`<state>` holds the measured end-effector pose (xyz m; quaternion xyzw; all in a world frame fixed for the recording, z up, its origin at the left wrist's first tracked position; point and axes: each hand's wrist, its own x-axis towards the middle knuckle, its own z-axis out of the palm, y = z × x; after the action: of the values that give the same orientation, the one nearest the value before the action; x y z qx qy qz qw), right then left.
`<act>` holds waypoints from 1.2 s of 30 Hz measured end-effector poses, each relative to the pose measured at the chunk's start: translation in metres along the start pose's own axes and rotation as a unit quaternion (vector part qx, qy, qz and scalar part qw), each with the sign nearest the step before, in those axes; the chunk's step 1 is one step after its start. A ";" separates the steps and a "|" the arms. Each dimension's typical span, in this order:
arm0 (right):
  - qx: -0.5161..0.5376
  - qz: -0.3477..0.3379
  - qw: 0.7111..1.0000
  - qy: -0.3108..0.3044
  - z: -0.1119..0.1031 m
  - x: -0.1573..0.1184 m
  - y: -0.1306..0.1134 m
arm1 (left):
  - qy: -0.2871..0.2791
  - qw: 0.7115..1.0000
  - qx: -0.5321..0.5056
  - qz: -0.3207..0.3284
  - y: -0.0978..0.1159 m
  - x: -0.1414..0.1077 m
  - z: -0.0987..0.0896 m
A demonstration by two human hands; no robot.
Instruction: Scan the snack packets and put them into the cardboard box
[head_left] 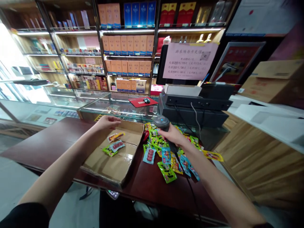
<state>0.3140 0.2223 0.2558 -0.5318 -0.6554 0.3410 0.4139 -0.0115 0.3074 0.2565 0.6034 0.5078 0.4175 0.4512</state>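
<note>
- Scanner [161,121]: in the right hand [173,134], fingers wrapped round its handle. Its long axis slants, head far and to the left, handle butt near and to the right; the cable [187,179] drops toward the near edge of the tabletop [59,133].
- Left hand [111,121]: over the far left part of the box [102,167], fingers bent in. Whether they pinch anything or touch the rim, I cannot tell.
- Pile [158,143]: loose packets on the tabletop, right of the box, beneath and around the scanner. The right hand is clearly the nearer one; from the left hand, the pile lies across the box, to the right and nearer the body.
- Box: between the left forearm and the pile, its long axis running away from the body, far end leaning right.
- Inside it: a yellow packet [116,136], a pale packet [118,145] and a green packet [109,151] bunched together, just nearer the body than the left hand.
</note>
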 end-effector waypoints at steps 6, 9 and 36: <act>-0.002 -0.006 1.000 -0.013 0.005 0.010 -0.008 | -0.027 1.000 0.007 0.007 0.001 -0.002 0.018; -0.006 -0.014 1.000 -0.016 -0.001 0.007 -0.006 | -0.066 0.997 0.023 0.016 -0.001 0.003 0.048; -0.010 0.067 0.997 0.036 -0.066 -0.089 0.066 | -0.188 0.795 0.525 0.238 -0.033 0.019 0.225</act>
<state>0.4089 0.1491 0.2095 -0.5908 -0.6061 0.3421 0.4081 0.1999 0.3020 0.1702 0.9161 0.3948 0.0594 0.0375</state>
